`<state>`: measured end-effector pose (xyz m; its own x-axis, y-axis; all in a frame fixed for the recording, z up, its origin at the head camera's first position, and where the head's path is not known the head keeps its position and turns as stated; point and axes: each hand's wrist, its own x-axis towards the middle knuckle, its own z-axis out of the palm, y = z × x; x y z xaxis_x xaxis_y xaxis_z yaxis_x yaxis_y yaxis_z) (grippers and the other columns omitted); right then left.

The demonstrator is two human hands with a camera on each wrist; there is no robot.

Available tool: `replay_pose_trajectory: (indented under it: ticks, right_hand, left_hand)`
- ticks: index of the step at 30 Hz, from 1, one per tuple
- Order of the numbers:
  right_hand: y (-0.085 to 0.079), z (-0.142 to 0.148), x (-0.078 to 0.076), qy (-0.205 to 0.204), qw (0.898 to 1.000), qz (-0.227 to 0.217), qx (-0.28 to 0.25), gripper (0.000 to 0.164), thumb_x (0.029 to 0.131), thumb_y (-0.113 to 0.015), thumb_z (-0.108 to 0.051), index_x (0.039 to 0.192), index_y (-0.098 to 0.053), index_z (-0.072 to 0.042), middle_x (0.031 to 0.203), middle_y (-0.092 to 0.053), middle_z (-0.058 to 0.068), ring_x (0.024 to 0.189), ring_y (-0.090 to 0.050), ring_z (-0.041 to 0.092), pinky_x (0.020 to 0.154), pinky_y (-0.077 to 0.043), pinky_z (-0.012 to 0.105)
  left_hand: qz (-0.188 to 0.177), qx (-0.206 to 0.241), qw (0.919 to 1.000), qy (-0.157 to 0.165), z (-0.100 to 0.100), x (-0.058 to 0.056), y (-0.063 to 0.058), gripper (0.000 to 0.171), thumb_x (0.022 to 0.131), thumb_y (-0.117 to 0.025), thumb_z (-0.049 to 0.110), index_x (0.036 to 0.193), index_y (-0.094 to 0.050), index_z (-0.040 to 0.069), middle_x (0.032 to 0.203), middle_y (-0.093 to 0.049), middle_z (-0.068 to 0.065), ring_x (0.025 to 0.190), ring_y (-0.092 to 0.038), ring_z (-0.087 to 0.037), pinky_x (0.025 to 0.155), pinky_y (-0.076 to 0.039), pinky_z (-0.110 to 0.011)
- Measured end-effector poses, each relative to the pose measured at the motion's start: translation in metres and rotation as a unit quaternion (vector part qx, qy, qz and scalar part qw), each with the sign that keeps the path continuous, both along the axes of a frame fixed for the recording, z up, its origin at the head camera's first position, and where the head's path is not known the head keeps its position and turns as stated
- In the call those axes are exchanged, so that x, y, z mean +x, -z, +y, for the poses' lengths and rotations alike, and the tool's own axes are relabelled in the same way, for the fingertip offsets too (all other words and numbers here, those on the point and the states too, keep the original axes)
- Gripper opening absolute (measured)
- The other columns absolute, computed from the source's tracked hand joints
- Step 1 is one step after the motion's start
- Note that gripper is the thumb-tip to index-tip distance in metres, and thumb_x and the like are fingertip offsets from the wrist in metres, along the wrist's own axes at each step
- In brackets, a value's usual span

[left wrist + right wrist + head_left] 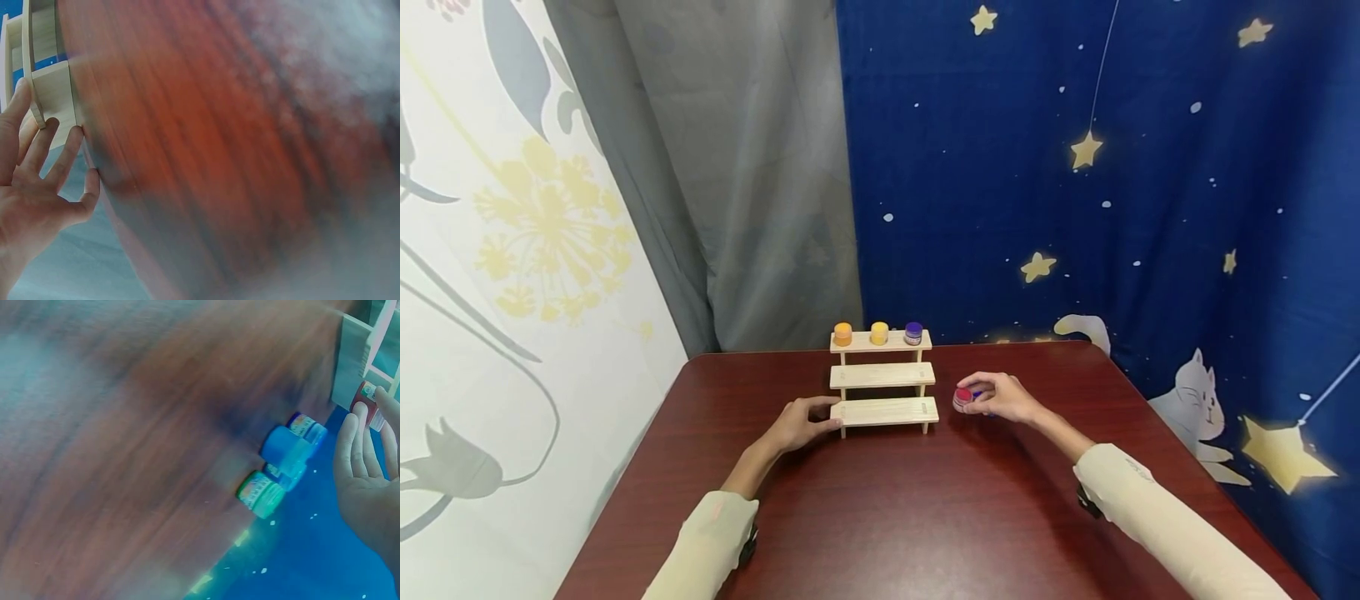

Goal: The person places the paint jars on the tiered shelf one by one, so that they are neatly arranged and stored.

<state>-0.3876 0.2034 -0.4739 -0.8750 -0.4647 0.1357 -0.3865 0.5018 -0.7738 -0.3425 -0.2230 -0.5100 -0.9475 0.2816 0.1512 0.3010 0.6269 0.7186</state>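
Observation:
My right hand (1002, 397) pinches a small paint jar with a red lid (962, 397) between thumb and fingertips, just right of a three-tier wooden shelf stand (883, 412). In the right wrist view the red jar (362, 399) shows a label on its side. My left hand (801, 422) grips the left end of the lowest shelf, thumb and fingers on either side of the plank (32, 94). On the top shelf stand an orange jar (843, 335), a yellow jar (879, 334) and a purple jar (913, 334).
Several more jars, among them a green jar (259, 494) and a blue jar (284, 449), stand together on the table near my right hand, mostly hidden by it in the head view. The dark red table (880, 517) backs onto grey and blue curtains (970, 208).

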Motion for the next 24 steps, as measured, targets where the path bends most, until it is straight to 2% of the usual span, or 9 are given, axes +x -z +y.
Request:
replay_pose_trajectory:
  ticks: [3,9,14,16,21,24]
  right_hand:
    - [-0.006,-0.006,-0.003,0.008,1.0,0.007,0.012,0.04,0.085,-0.088,-0.014,0.121,-0.074,-0.006,0.109,-0.076,0.016,0.091,-0.076,0.023,0.073,-0.061,0.033]
    - [-0.015,-0.022,-0.005,0.001,1.0,-0.015,0.003,0.04,0.085,-0.087,-0.011,0.122,-0.073,-0.006,0.108,-0.077,0.014,0.089,-0.075,0.022,0.071,-0.061,0.047]
    - [-0.021,-0.037,-0.009,-0.017,1.0,0.002,0.002,0.039,0.086,-0.087,-0.009,0.121,-0.073,-0.006,0.107,-0.077,0.013,0.09,-0.075,0.023,0.069,-0.059,0.033]
    - [-0.022,-0.042,-0.011,-0.02,1.0,0.009,0.007,0.038,0.085,-0.087,-0.01,0.12,-0.073,-0.007,0.107,-0.078,0.012,0.092,-0.075,0.024,0.073,-0.058,0.028]
    - [-0.025,-0.05,-0.016,-0.01,1.0,0.018,0.014,0.036,0.084,-0.089,-0.012,0.117,-0.075,-0.007,0.104,-0.078,0.01,0.094,-0.075,0.023,0.081,-0.06,0.031]
    - [-0.029,-0.051,-0.017,-0.011,1.0,0.023,0.009,0.037,0.084,-0.089,-0.01,0.118,-0.075,-0.004,0.104,-0.078,0.013,0.095,-0.075,0.026,0.081,-0.061,0.033]
  left_hand:
    - [0.0,0.004,1.0,-0.003,0.0,0.0,0.0,0.046,0.093,-0.081,0.022,0.135,-0.069,0.008,0.123,-0.072,-0.014,0.115,-0.068,-0.033,0.096,-0.054,-0.051]
    - [-0.002,0.006,1.0,-0.004,0.0,0.001,0.0,0.046,0.093,-0.081,0.022,0.135,-0.069,0.007,0.124,-0.072,-0.015,0.115,-0.067,-0.034,0.096,-0.053,-0.052]
    - [-0.001,0.004,1.0,-0.004,0.0,0.001,0.0,0.048,0.093,-0.081,0.022,0.136,-0.069,0.006,0.123,-0.073,-0.015,0.115,-0.067,-0.033,0.096,-0.053,-0.052]
    - [0.0,0.003,1.0,-0.004,0.0,0.001,0.001,0.047,0.093,-0.081,0.022,0.136,-0.069,0.006,0.122,-0.073,-0.014,0.114,-0.068,-0.032,0.096,-0.053,-0.051]
    - [0.003,0.001,1.0,-0.003,0.0,0.001,0.001,0.047,0.093,-0.082,0.023,0.135,-0.069,0.007,0.121,-0.073,-0.014,0.113,-0.068,-0.031,0.096,-0.053,-0.051]
    - [0.003,0.003,1.0,-0.001,0.0,0.0,0.001,0.047,0.092,-0.082,0.023,0.135,-0.069,0.007,0.12,-0.074,-0.014,0.113,-0.068,-0.031,0.096,-0.053,-0.051]
